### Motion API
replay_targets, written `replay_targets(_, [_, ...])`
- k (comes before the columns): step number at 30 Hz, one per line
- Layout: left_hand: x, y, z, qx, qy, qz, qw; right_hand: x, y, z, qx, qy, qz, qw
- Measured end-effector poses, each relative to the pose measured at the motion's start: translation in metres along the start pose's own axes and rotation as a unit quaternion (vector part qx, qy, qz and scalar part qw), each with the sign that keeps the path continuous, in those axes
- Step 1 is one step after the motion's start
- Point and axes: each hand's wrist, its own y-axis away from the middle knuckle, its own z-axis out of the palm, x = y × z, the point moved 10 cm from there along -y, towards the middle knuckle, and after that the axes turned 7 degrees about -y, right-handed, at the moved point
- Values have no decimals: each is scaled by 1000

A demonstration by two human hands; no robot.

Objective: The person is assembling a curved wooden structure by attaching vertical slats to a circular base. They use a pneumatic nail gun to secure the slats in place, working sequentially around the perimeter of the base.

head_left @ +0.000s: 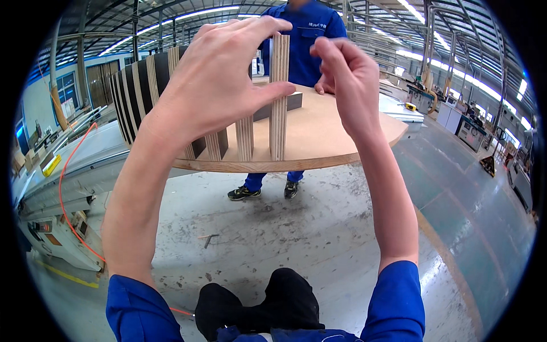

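Stretching from the middle to the bottom of the frame, a stained pale floor (273, 228) lies beneath a broad tan board (322, 134) with a curved near edge at centre. A row of striped, dark-faced slats (149, 80) stands on the board, curving from upper left towards the centre. Behind it, at upper centre, a co-worker (302, 60) in blue rests a hand on the board. The left hand (219, 74), left of centre, is spread in a C around the top of an upright plywood strip (278, 128), thumb crossing in front of it; contact I cannot tell. That strip stands at centre, near the board's front edge. The right hand (353, 74), right of centre, is curled beside it, apart; its fingertips blur, so whether they pinch anything I cannot tell. A dark block (294, 101) lies just behind the strip.
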Motion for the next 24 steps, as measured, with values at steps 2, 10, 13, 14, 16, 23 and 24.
replay_targets(2, [-2, 2, -3, 19, 15, -11, 1000, -22, -6, 10, 21, 8, -79, 997])
replay_targets(10, [-3, 0, -9, 27, 32, -15, 999, -23, -12, 48, -2, 19, -163, 986])
replay_targets(13, [-4, 0, -4, 17, 45, -27, 998, -15, -8, 49, 11, 8, -157, 988])
replay_targets(14, [-7, 1, -2, 11, 48, -34, 998, -15, -5, 51, 12, 9, -141, 990])
replay_targets(16, [-6, 2, -4, 17, 32, -23, 999, -15, -2, 51, 16, 7, -139, 990])
replay_targets(23, [-7, 1, -2, -4, 43, -37, 998, -14, 1, 54, 4, -96, -126, 987])
replay_targets(24, [-7, 1, -2, -2, 42, -34, 999, -12, 1, 55, 4, -120, -120, 986])
